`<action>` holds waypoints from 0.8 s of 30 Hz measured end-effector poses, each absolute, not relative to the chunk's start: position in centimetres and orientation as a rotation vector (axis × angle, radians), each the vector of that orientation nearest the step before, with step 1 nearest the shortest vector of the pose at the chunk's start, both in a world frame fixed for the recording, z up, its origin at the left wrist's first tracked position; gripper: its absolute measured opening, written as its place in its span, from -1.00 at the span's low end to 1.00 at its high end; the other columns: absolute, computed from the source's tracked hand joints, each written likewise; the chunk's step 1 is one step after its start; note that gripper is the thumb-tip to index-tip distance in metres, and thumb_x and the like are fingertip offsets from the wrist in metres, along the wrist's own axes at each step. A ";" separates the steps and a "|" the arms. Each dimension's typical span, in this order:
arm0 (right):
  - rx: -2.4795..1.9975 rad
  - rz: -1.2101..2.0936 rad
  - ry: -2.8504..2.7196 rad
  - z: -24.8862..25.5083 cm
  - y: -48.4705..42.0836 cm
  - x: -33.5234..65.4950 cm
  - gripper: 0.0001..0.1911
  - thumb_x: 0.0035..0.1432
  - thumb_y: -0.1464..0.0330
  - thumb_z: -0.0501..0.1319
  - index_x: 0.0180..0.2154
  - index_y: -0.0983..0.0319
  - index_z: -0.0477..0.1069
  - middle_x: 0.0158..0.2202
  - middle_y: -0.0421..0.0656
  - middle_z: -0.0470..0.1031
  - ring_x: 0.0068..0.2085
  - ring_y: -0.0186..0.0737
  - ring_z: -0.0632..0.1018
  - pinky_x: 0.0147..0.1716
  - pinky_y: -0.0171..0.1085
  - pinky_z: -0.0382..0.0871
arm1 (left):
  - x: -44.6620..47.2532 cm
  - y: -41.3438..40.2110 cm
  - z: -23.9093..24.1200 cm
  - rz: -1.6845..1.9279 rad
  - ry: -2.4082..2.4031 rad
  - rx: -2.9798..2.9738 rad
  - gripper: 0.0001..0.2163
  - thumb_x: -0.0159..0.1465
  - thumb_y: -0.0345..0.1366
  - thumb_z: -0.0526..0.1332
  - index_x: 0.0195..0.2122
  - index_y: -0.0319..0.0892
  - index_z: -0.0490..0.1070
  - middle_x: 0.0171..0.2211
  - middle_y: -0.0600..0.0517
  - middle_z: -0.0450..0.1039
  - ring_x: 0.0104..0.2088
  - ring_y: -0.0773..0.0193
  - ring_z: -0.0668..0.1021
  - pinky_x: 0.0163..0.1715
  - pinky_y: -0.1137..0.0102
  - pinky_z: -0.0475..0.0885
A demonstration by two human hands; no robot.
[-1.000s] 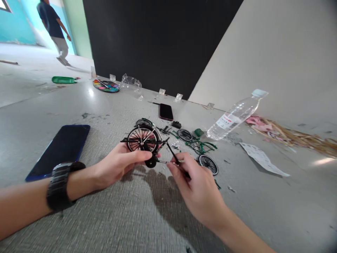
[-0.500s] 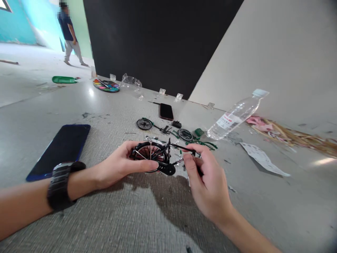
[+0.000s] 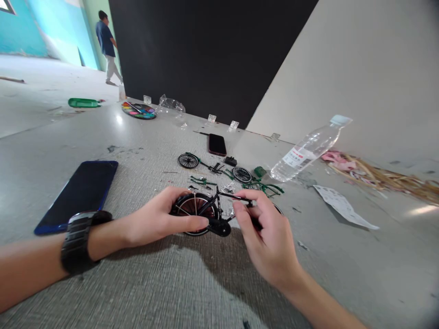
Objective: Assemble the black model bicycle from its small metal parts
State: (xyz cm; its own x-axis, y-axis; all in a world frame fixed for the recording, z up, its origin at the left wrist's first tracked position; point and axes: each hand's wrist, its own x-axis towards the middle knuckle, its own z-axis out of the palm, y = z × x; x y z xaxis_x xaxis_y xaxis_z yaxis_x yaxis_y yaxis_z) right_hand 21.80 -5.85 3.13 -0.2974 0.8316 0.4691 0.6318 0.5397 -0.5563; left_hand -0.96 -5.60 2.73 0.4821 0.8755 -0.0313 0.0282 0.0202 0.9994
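Here, closest of all, resting on or just above the bench (image 3: 137,288) (hard to tell which): a black miniature bicycle (image 3: 219,226), side-on and roughly upright. Curled narrowly about its rear wheel (image 3: 197,205), the left hand (image 3: 152,221), thumb on the near side and fingers behind, probably so placed to steady the heavier end. Pinched onto the front part, the right hand (image 3: 269,233), fingertips drawn together, likely for keeping the slim toy level from both ends; front tip hidden behind the fingers.

Left of the work, near the watch (image 3: 78,246), a large phone (image 3: 78,196), flat and perhaps set aside for elbow room. Off to the right, a paper sheet (image 3: 345,208), slightly curled.

Just past the bicycle, slim green parts (image 3: 202,181), a green frame (image 3: 265,187) and a spoked wheel (image 3: 242,174), apparently spread for easy reach. Beside these, a clear bottle (image 3: 298,157), capped, contents impossible to make out.

Farther back, a smaller phone (image 3: 217,144); then a palette (image 3: 137,117) bearing many-coloured patches, with a brush (image 3: 134,108) laid across, presumably to spare the bench. Next to it, crumpled clear plastic (image 3: 171,104). Beyond, a green tray (image 3: 84,105), contents too small to tell. Farthest, a person (image 3: 106,41) mid-stride.
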 end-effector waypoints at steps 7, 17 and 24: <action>-1.191 0.323 -2.010 3.3 -6.0 21.8 -0.87 0.38 0.31 0.09 -0.07 0.14 0.32 -0.63 -0.41 0.16 -0.63 -0.42 0.16 -0.62 -0.36 0.08 | -1.1 -5.6 2.8 0.753 0.737 1.339 -0.75 0.20 -0.14 0.36 -0.23 -0.22 0.55 -0.33 0.01 0.53 -0.34 0.26 0.48 -0.34 0.40 0.36; -1.348 0.309 -2.088 3.8 -5.3 22.1 -0.75 0.45 0.22 -0.06 -0.12 0.15 0.32 -0.61 -0.36 0.20 -0.61 -0.37 0.28 -0.55 -0.32 0.16 | -0.5 -5.2 1.7 0.949 0.840 1.228 -0.75 0.24 -0.13 0.33 -0.29 -0.25 0.53 -0.38 0.02 0.51 -0.35 0.25 0.52 -0.29 0.36 0.45; -1.326 0.308 -2.096 3.5 -4.9 22.1 -0.70 0.45 0.21 -0.05 -0.01 0.14 0.38 -0.11 -0.12 0.53 -0.14 -0.18 0.53 -0.15 -0.21 0.34 | -0.5 -5.3 2.0 0.936 0.864 1.269 -0.78 0.26 -0.17 0.30 -0.28 -0.25 0.51 -0.35 0.01 0.52 -0.33 0.24 0.54 -0.28 0.35 0.45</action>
